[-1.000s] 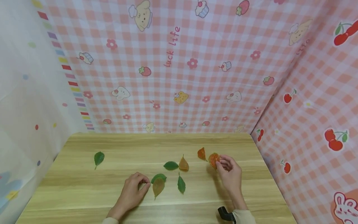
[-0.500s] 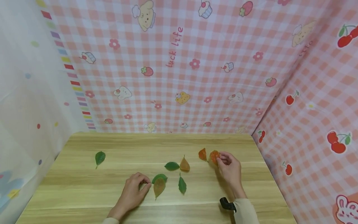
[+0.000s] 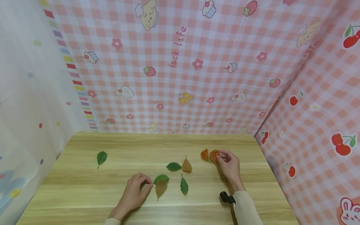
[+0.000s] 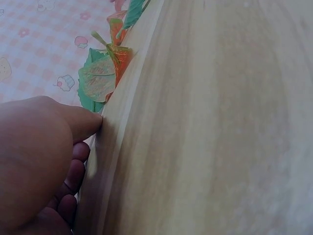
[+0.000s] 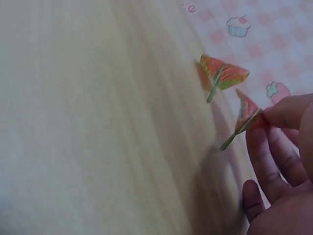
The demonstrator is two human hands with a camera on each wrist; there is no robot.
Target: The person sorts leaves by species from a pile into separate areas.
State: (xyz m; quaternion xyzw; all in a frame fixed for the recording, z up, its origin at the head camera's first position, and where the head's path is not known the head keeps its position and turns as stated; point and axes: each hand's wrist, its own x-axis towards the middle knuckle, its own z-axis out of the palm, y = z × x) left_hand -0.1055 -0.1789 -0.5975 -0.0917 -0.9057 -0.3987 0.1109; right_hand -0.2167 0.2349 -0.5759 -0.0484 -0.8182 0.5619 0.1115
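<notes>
My right hand (image 3: 231, 168) pinches an orange-red leaf (image 3: 214, 156) between thumb and fingers, near the back right of the table. Just left of it lies a second orange leaf (image 3: 205, 155). In the right wrist view, the stem of the held leaf (image 5: 247, 116) points down over the table. My left hand (image 3: 135, 191) rests low on the table, thumb and forefinger together at the stem end of a green leaf (image 3: 160, 178); its stem is hidden there. A yellow-brown leaf (image 3: 161, 188) overlaps that green one. Both leaves also show beyond the thumb in the left wrist view.
Near the middle lie a green leaf (image 3: 173, 167), a brownish-orange leaf (image 3: 186, 165) and another green leaf (image 3: 184, 186). One more green leaf (image 3: 102, 158) lies at the back left. Patterned cloth (image 3: 157, 81) stands behind the wooden table (image 3: 84, 193) and along its sides.
My right hand has moved slightly away from me and left, bringing its orange-red leaf close beside the other orange one. The left hand has stayed at the green leaf.
</notes>
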